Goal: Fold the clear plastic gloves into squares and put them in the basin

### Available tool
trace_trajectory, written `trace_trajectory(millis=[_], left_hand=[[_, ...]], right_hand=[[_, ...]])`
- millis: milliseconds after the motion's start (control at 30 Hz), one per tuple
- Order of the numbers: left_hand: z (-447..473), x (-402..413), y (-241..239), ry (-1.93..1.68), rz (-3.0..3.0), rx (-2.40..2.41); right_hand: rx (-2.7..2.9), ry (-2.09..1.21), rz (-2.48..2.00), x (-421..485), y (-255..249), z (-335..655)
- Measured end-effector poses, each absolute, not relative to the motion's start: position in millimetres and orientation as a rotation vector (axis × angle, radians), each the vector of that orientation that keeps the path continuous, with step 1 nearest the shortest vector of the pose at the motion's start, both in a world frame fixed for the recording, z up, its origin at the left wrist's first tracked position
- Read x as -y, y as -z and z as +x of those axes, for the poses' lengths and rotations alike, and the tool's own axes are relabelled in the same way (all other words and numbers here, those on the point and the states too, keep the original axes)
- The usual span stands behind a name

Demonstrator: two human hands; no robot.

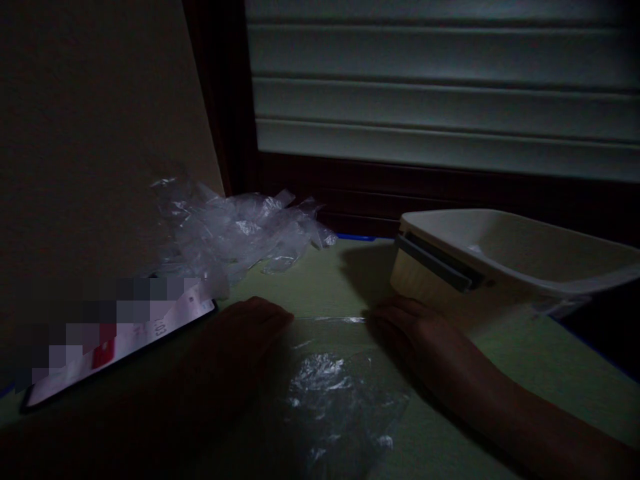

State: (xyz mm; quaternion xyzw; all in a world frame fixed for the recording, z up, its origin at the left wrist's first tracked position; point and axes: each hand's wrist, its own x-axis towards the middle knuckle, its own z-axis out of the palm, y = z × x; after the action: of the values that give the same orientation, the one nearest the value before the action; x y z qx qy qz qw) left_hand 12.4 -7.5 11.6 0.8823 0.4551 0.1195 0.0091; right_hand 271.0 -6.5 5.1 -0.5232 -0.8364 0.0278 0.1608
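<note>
A clear plastic bag (330, 393) lies crinkled on the pale green tabletop (310, 283), its far edge drawn into a straight line between my two hands. At the left end of that edge is my left hand (253, 327), dark, with the fingers pressed together on the plastic. My right hand (413, 327) pinches the opposite end, fingers bent down at the table. Both thumbs are hard to make out in the dim light. Just beyond my right hand stands a white plastic bin (450, 300) with a grey handle.
A heap of crumpled clear plastic bags (245, 227) sits at the back left against the wall. Left of my left hand is a lit phone or tablet (165, 327), partly blurred out. A slatted shutter (440, 100) in a dark frame rises behind the table.
</note>
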Motion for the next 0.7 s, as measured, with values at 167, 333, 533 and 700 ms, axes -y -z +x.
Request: trace_trajectory(millis=[167,333,533,700], left_hand=[[13.9,5.1,-5.9,-0.579,2.549,-1.433],[16.1,-2.6,0.6,-0.744,2.335,-1.476],[19.1,-7.1,-11.3,-0.729,2.275,-1.403],[19.9,-3.5,-15.9,-0.724,2.277,-1.437]], right_hand=[[2.241,-0.137,-1.492,10.9,0.0,271.8],[2.041,-0.24,-1.435,16.0,1.4,275.6],[1.934,-0.276,-1.376,17.0,-0.2,276.1],[1.853,-0.474,-1.399,14.8,4.5,277.3]])
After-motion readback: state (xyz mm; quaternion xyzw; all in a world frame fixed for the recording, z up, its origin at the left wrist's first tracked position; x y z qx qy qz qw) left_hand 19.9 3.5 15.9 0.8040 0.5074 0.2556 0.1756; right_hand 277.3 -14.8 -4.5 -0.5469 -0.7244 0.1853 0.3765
